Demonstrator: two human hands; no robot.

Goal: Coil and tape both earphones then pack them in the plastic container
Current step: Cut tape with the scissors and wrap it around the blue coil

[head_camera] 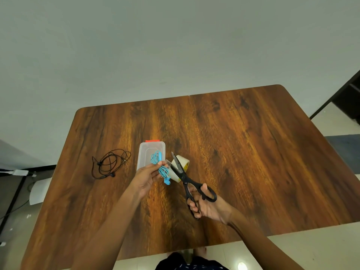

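My left hand (pixel 146 177) pinches a coiled blue earphone (pixel 160 165) above the table, with a strip of clear tape running from the coil to a tape roll (pixel 182 163) just to its right. My right hand (pixel 206 206) grips black scissors (pixel 187 178), whose blades are parted around the tape strip beside the roll. A clear plastic container (pixel 151 152) with a red clasp lies closed behind the blue coil. A black earphone (pixel 110 163) lies loosely looped on the table to the left, apart from both hands.
The wooden table (pixel 243 152) stands against a pale wall. Its front edge is close to my body. A dark shelf (pixel 346 98) stands at the far right, and cables and a white sheet (pixel 38 190) lie on the floor at the left.
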